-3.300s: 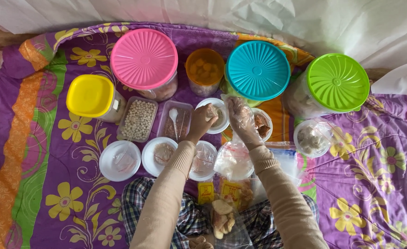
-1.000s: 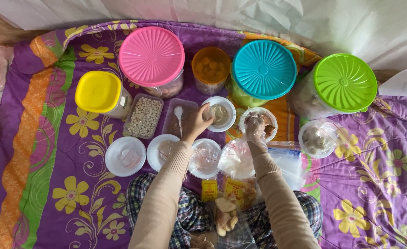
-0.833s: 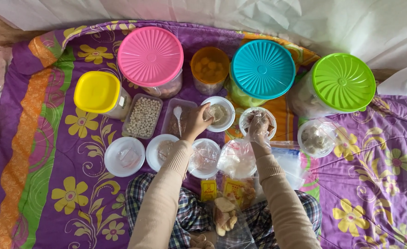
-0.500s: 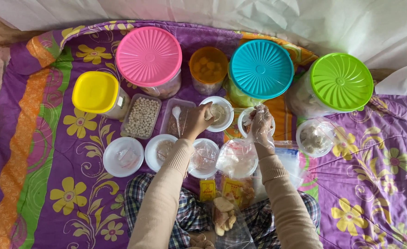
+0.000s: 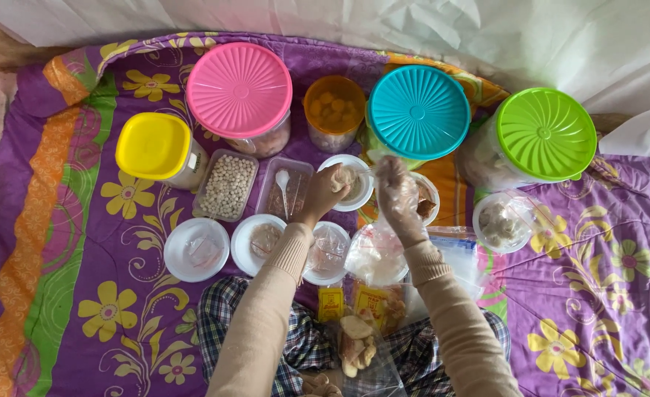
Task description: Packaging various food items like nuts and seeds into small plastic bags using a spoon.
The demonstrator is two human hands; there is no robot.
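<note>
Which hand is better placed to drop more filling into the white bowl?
Right. The gloved right hand hovers pinched beside the white bowl, while the bare left hand grips that bowl's rim, probably steadying it.

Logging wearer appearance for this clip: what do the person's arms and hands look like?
Both arms wear long beige knit sleeves with ribbed cuffs. The left hand is bare. The right hand is covered by a thin, loose, clear plastic glove that crinkles around the fingers. No rings, watch or markings are visible.
</note>
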